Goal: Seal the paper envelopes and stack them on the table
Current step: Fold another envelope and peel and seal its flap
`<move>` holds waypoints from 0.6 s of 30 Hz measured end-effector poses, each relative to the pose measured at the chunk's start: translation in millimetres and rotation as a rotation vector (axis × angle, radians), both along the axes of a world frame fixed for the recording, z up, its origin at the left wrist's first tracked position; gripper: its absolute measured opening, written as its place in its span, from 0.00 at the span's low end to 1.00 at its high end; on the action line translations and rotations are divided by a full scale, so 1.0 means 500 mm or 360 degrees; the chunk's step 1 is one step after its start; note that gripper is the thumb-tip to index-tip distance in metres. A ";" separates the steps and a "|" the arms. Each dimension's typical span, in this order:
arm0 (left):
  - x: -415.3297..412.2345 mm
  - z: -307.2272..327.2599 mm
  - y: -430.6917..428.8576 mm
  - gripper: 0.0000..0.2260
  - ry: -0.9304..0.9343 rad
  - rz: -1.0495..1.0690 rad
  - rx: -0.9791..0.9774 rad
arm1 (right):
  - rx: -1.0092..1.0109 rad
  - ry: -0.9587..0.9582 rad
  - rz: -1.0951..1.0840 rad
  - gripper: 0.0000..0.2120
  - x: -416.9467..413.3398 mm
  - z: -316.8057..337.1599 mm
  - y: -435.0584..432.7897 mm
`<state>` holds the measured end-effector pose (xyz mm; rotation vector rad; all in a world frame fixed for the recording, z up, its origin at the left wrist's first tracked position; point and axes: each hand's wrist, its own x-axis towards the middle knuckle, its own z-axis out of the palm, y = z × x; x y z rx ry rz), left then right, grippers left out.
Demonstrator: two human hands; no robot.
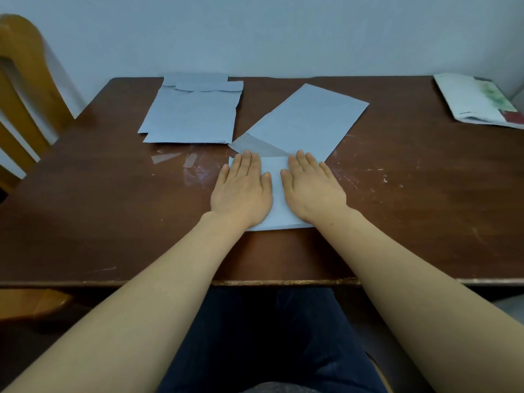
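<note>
Pressing palms-down with fingers straight and close together, the left hand (241,191) and right hand (312,191) lie side by side on one pale rectangular paper envelope (276,194) on the dark brown wooden counter (113,208). Its long axis seems to run away from the person. Just behind this envelope and to its right, touching its far edge, lies a second pale envelope set diagonally (303,120) with no open flap showing. It looks like the place to stack, and the right hand is nearer to it. Behind the pressed envelope to the left, well apart, sits a pile of at least two flap-open envelopes (192,114), so at least four in all. Two clear peeled strips (166,158) lie just left of it.
</note>
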<state>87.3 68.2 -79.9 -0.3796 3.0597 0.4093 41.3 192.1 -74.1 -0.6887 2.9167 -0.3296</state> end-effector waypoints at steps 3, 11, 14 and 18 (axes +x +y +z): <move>0.008 0.000 -0.008 0.25 0.0003 0.0038 -0.0006 | -0.0006 0.0010 -0.0020 0.26 -0.001 0.000 0.005; 0.014 0.033 -0.019 0.26 -0.0148 0.0090 -0.0309 | 0.0267 0.0165 -0.0179 0.29 0.003 0.006 0.029; 0.008 0.039 0.026 0.25 -0.0021 -0.0071 -0.0281 | 0.0203 0.0258 -0.0036 0.28 0.025 0.008 0.020; 0.026 0.005 0.035 0.25 0.0034 -0.0148 -0.0060 | 0.0034 0.0087 0.0082 0.27 0.043 -0.013 0.038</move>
